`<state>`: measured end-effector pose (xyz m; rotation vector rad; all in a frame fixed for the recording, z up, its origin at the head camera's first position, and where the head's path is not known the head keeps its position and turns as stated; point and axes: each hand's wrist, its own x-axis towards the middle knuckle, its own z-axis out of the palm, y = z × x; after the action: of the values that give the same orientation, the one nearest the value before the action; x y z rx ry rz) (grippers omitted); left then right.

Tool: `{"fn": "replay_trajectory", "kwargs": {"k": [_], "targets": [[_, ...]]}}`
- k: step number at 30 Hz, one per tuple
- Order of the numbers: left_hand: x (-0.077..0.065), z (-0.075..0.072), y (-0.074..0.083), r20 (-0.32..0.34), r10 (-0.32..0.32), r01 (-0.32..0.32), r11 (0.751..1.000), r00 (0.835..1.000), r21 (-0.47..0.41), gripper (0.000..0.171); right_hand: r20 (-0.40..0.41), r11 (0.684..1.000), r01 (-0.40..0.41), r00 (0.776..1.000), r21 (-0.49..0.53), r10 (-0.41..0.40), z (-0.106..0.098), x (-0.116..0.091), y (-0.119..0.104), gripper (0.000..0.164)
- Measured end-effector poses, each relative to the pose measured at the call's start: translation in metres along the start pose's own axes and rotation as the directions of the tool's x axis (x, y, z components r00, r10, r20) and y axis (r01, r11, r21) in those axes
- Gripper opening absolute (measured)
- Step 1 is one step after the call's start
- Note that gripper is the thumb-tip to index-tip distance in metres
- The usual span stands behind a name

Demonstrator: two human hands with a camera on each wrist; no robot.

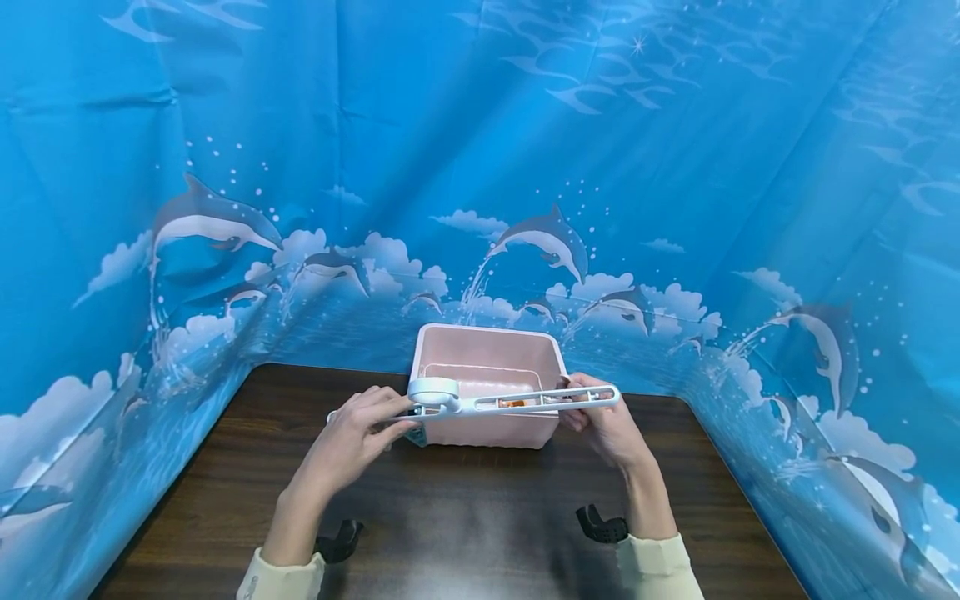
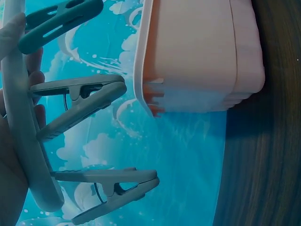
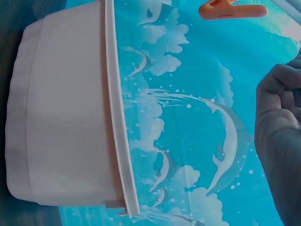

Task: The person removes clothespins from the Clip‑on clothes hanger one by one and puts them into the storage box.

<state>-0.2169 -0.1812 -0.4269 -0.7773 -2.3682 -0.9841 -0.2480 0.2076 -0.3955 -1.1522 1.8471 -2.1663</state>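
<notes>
A white clip hanger point(image 1: 480, 406) is held level in front of a pink plastic bin point(image 1: 480, 431), its round white end piece standing up near the left hand. My left hand point(image 1: 358, 433) grips the left part of the bar, thumb and fingers around it in the left wrist view. From that bar stick out a teal clip point(image 2: 70, 21) and two grey clips point(image 2: 87, 101). At the other end, my right hand point(image 1: 609, 429) holds the hanger from behind and below with curled fingers; the exact contact is partly hidden. An orange clip point(image 3: 233, 11) shows in the right wrist view.
The bin stands at the far edge of a dark wooden table point(image 1: 465, 517). A blue curtain point(image 1: 465, 167) printed with dolphins and clouds surrounds the table. Black wrist mounts point(image 1: 339, 542) sit at both wrists, by the pale sleeves point(image 1: 660, 567).
</notes>
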Motion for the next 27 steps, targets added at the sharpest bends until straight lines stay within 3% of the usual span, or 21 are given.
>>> {"fn": "replay_trajectory", "kwargs": {"k": [3, 10, 15, 23, 27], "targets": [[0.0, 0.001, 0.0, -0.016, 0.017, -0.016, 1.0, 1.0, 0.026, 0.036, 0.016, 0.999, -0.01, 1.0, 0.035, 0.01, 0.0, -0.001, 0.0, 0.03], [0.001, 0.003, 0.001, -0.099, 0.077, -0.057, 0.98, 0.992, 0.192, 0.046, 0.014, 0.984, -0.097, 0.995, 0.146, 0.096, 0.0, -0.003, 0.003, 0.029], [0.001, 0.0, 0.0, -0.092, 0.068, -0.048, 0.977, 0.993, 0.206, 0.048, -0.02, 0.974, -0.156, 0.987, 0.163, 0.162, -0.004, -0.006, 0.003, 0.03], [0.001, -0.005, -0.004, -0.132, 0.055, -0.024, 0.975, 0.99, 0.222, 0.048, -0.072, 0.935, -0.307, 0.943, 0.174, 0.324, -0.018, -0.013, 0.013, 0.031], [0.001, -0.006, -0.004, -0.132, 0.041, -0.011, 0.976, 0.99, 0.219, 0.047, -0.124, 0.916, -0.339, 0.921, 0.214, 0.37, -0.023, -0.012, 0.02, 0.033]]}}
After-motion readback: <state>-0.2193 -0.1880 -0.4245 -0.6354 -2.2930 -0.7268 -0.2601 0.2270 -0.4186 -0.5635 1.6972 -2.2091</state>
